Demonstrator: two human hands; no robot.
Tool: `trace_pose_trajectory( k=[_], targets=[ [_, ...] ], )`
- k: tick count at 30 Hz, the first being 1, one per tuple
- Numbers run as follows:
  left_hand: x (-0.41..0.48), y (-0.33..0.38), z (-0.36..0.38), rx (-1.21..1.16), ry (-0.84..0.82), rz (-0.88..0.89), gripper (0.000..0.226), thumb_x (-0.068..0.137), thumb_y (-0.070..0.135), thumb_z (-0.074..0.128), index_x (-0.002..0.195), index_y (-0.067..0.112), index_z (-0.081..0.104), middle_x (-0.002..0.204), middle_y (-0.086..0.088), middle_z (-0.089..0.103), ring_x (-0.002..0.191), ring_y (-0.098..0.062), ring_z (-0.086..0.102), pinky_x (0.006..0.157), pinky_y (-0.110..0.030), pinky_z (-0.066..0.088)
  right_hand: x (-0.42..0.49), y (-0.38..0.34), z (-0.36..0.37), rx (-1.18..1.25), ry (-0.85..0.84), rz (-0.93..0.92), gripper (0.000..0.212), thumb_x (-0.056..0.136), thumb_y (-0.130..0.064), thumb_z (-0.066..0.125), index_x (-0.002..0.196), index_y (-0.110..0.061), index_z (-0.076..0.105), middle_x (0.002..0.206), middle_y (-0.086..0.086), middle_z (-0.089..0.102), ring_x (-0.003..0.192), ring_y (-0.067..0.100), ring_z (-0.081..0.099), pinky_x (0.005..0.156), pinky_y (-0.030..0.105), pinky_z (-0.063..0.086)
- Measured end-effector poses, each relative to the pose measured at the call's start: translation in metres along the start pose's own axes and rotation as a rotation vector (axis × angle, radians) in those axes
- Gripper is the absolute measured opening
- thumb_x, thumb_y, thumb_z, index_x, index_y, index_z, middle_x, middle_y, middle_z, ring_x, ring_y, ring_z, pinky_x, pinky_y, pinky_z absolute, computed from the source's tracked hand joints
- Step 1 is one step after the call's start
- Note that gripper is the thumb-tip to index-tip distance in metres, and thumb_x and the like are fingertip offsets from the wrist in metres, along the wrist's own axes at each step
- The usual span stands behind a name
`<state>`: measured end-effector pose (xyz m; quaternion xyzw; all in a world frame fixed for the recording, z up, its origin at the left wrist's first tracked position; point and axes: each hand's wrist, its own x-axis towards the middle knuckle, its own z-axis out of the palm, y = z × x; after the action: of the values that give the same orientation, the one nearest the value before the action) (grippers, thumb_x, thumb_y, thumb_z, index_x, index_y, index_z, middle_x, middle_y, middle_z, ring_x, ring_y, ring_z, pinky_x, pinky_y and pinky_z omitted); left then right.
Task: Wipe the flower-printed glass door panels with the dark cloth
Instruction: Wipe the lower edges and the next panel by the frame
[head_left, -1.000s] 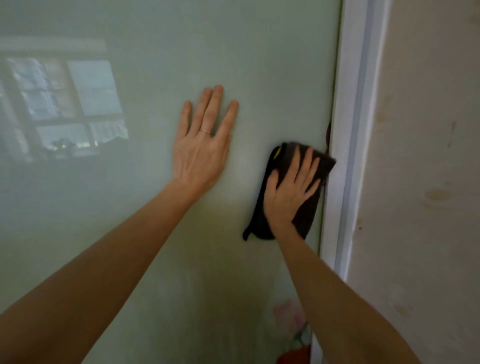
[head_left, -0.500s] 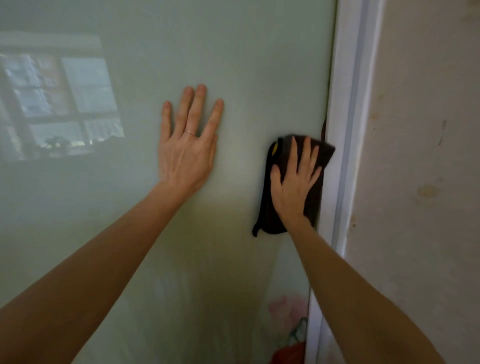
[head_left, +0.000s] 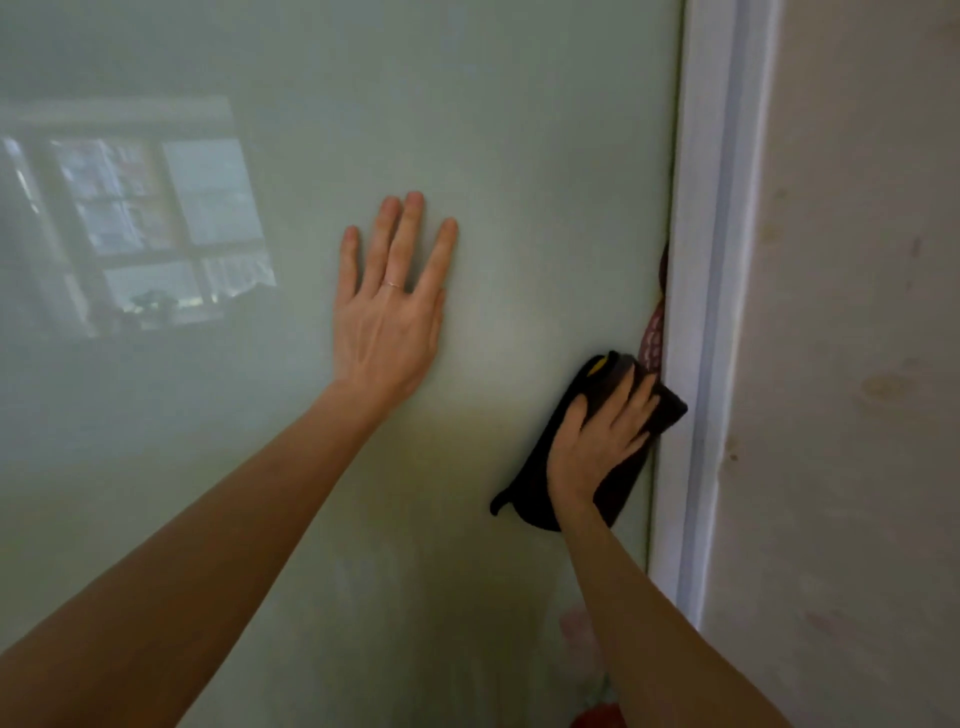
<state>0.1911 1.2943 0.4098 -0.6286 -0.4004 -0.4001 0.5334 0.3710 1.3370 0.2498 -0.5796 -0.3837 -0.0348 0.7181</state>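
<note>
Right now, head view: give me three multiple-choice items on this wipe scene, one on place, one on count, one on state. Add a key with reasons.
1. Where on the glass panel is the dark cloth?
A. At its right edge, against the white frame
B. In the panel's middle
C. At its top left corner

2. How many hands touch the cloth?
A. None
B. One
C. Two

3. How does the left hand lie?
A. Flat on the glass, fingers straight and spread
B. Balled in a fist
C. Gripping the cloth

Key:
1 A, the cloth's right end meets the frame.
2 B, only the right hand is on it.
3 A, the palm rests on bare glass, apart from the cloth.
</note>
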Motion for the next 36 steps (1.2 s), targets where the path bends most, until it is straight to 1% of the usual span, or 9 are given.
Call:
trace_pose_trajectory(
  k=[7, 13, 19, 24, 26, 28, 32, 34, 36],
  targets=[
    [0.0, -0.003, 0.001, -0.017, 0.021, 0.026, 0.055, 0.103, 0.017, 0.051, 0.156, 0.017, 0.035, 0.162, -0.018, 0.027, 0.151, -0.035, 0.025, 0.122, -0.054, 0.016, -0.014, -0.067, 0.014, -0.111, -0.029, -0.452, 0.067, 0.097, -0.035, 0.046, 0.159, -0.018, 0.027, 0.165, 0.015, 0.026, 0.154, 0.036, 0.02, 0.123, 0.061, 0.012],
    [-0.004, -0.016, -0.001, -0.004, 0.059, 0.036, 0.06, 0.099, 0.011, 0.056, 0.155, 0.017, 0.037, 0.162, -0.018, 0.029, 0.15, -0.033, 0.027, 0.123, -0.05, 0.013, -0.028, -0.034, 0.002, -0.212, -0.186, -0.878, 0.064, 0.098, -0.039, 0.049, 0.157, -0.025, 0.029, 0.164, 0.01, 0.029, 0.154, 0.032, 0.018, 0.122, 0.062, 0.015],
    [-0.006, -0.024, -0.006, -0.009, 0.034, 0.025, 0.052, 0.104, 0.018, 0.049, 0.155, 0.018, 0.038, 0.162, -0.017, 0.03, 0.15, -0.032, 0.027, 0.122, -0.052, 0.017, -0.023, -0.087, 0.017, -0.148, 0.013, -0.469, 0.067, 0.096, -0.037, 0.049, 0.158, -0.019, 0.03, 0.164, 0.015, 0.029, 0.153, 0.036, 0.022, 0.12, 0.064, 0.019],
    [-0.007, -0.027, -0.009, -0.005, 0.004, -0.002, 0.056, 0.103, 0.015, 0.05, 0.157, 0.018, 0.034, 0.163, -0.018, 0.025, 0.152, -0.033, 0.023, 0.122, -0.055, 0.015, -0.059, -0.064, 0.013, -0.154, -0.171, -0.941, 0.068, 0.093, -0.039, 0.057, 0.156, -0.026, 0.033, 0.164, 0.006, 0.024, 0.153, 0.033, 0.024, 0.122, 0.061, 0.012],
    [-0.008, -0.034, -0.013, 0.015, 0.009, -0.034, 0.053, 0.106, 0.018, 0.046, 0.157, 0.02, 0.033, 0.163, -0.017, 0.025, 0.152, -0.033, 0.023, 0.123, -0.055, 0.014, -0.048, -0.057, 0.011, -0.143, -0.184, -1.02, 0.066, 0.092, -0.039, 0.059, 0.154, -0.028, 0.037, 0.164, 0.005, 0.029, 0.152, 0.031, 0.026, 0.123, 0.059, 0.012],
    [-0.009, -0.044, -0.019, 0.038, 0.012, -0.057, 0.051, 0.108, 0.022, 0.042, 0.157, 0.022, 0.033, 0.163, -0.016, 0.026, 0.152, -0.033, 0.023, 0.123, -0.053, 0.012, -0.036, -0.066, 0.013, -0.151, -0.112, -0.91, 0.063, 0.093, -0.037, 0.056, 0.153, -0.025, 0.04, 0.162, 0.009, 0.034, 0.151, 0.032, 0.028, 0.122, 0.059, 0.015],
    [-0.01, -0.059, -0.028, 0.062, -0.013, -0.092, 0.051, 0.109, 0.026, 0.04, 0.159, 0.025, 0.029, 0.165, -0.016, 0.022, 0.153, -0.032, 0.019, 0.123, -0.05, 0.005, -0.041, -0.118, 0.026, -0.112, 0.055, -0.4, 0.066, 0.095, -0.036, 0.05, 0.156, -0.02, 0.033, 0.163, 0.014, 0.032, 0.152, 0.035, 0.025, 0.12, 0.063, 0.019],
    [-0.011, -0.063, -0.031, 0.079, -0.017, -0.078, 0.05, 0.109, 0.026, 0.039, 0.158, 0.023, 0.03, 0.164, -0.017, 0.024, 0.152, -0.033, 0.021, 0.123, -0.052, 0.009, -0.061, -0.13, 0.029, -0.109, -0.001, -0.506, 0.067, 0.095, -0.037, 0.052, 0.157, -0.021, 0.033, 0.163, 0.014, 0.032, 0.152, 0.036, 0.024, 0.12, 0.064, 0.018],
    [-0.009, -0.065, -0.031, 0.088, -0.02, -0.067, 0.05, 0.109, 0.026, 0.039, 0.159, 0.022, 0.03, 0.163, -0.018, 0.024, 0.152, -0.034, 0.021, 0.122, -0.053, 0.01, -0.069, -0.121, 0.028, -0.126, -0.066, -0.79, 0.066, 0.094, -0.037, 0.056, 0.156, -0.023, 0.036, 0.162, 0.013, 0.035, 0.151, 0.036, 0.027, 0.121, 0.063, 0.017]
  ],
)
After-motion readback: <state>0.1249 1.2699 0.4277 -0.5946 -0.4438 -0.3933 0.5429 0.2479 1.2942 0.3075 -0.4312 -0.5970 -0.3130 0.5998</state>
